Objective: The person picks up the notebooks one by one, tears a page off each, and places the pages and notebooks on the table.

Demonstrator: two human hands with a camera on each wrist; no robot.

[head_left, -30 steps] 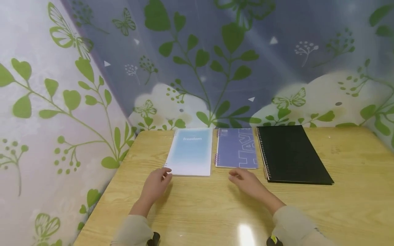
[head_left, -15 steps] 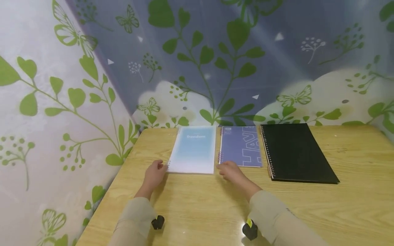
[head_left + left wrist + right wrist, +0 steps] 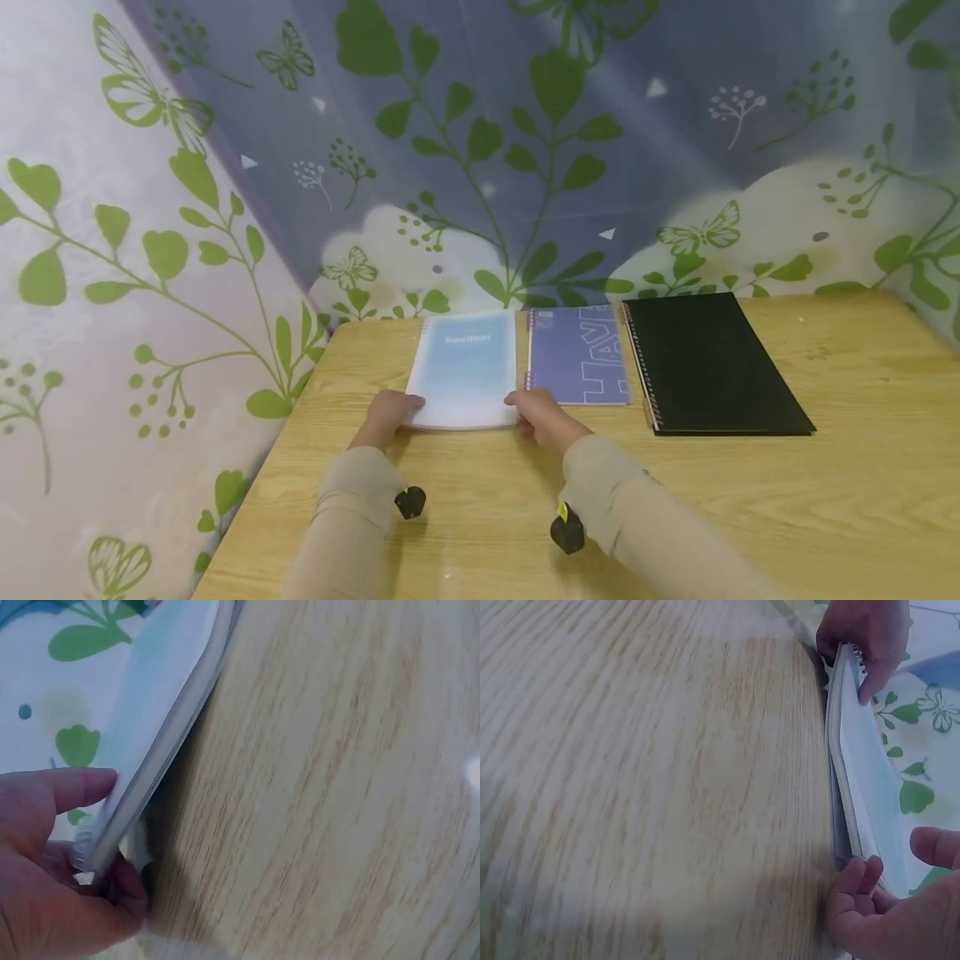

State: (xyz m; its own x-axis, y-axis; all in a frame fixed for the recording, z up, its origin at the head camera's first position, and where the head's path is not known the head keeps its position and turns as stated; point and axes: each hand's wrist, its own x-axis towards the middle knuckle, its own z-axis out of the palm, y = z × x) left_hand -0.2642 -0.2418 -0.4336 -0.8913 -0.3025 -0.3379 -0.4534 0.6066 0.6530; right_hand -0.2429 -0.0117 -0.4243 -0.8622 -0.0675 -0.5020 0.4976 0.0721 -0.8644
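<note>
Left hand (image 3: 392, 410) is pinching the near-left corner of the light-blue "freedom" spiral notebook (image 3: 465, 367), thumb pressing on the cover, fingers tucking beneath. Right hand (image 3: 546, 417) is gripping the near-right corner, fingers curling around the edge, thumb reaching over the cover; can't tell whether that thumb is touching. Notebook is lying at the table's (image 3: 847, 492) far side, leftmost in a row of three. Purple spiral notebook with "HAVE" lettering (image 3: 573, 358) is sitting just beside it, black spiral-bound notebook (image 3: 712, 367) lying farther right. Leaf-printed wall covering (image 3: 442, 167) is standing behind.
</note>
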